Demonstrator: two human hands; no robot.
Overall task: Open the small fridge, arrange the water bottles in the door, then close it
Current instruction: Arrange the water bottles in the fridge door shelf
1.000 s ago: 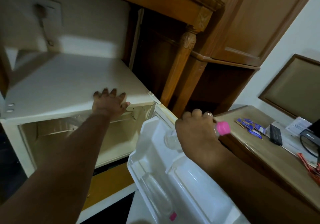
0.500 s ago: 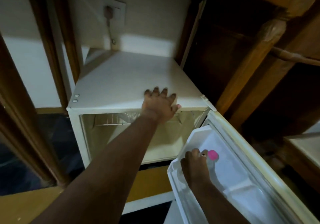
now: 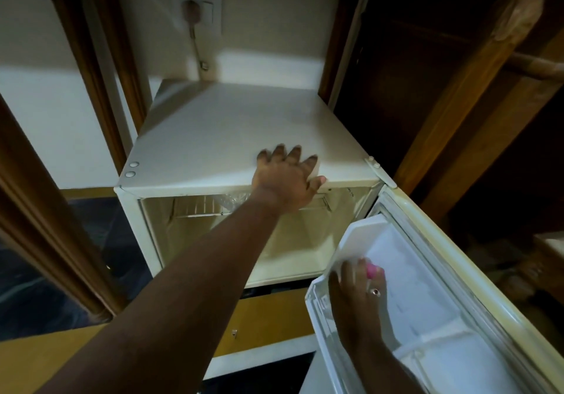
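The small white fridge (image 3: 232, 137) stands open in a wooden cabinet. Its door (image 3: 451, 274) swings out to the right, inner side up toward me. My left hand (image 3: 285, 180) lies flat on the front edge of the fridge top, fingers spread, holding nothing. My right hand (image 3: 355, 290) reaches into the upper door shelf (image 3: 317, 299) and is closed around a clear water bottle with a pink cap (image 3: 373, 271). Only the cap shows past my fingers. A crumpled clear bottle (image 3: 232, 201) lies on the wire rack inside.
A wall socket with a plug and cable (image 3: 195, 12) sits behind the fridge. Wooden posts (image 3: 91, 67) flank it on the left, and a carved wooden leg (image 3: 476, 67) rises on the right. A yellow-brown panel (image 3: 274, 320) runs below the fridge.
My view has dropped closer to the fridge. My right hand has carried the pink-capped bottle from above the door down into the upper door shelf. My left hand stays on the fridge top.
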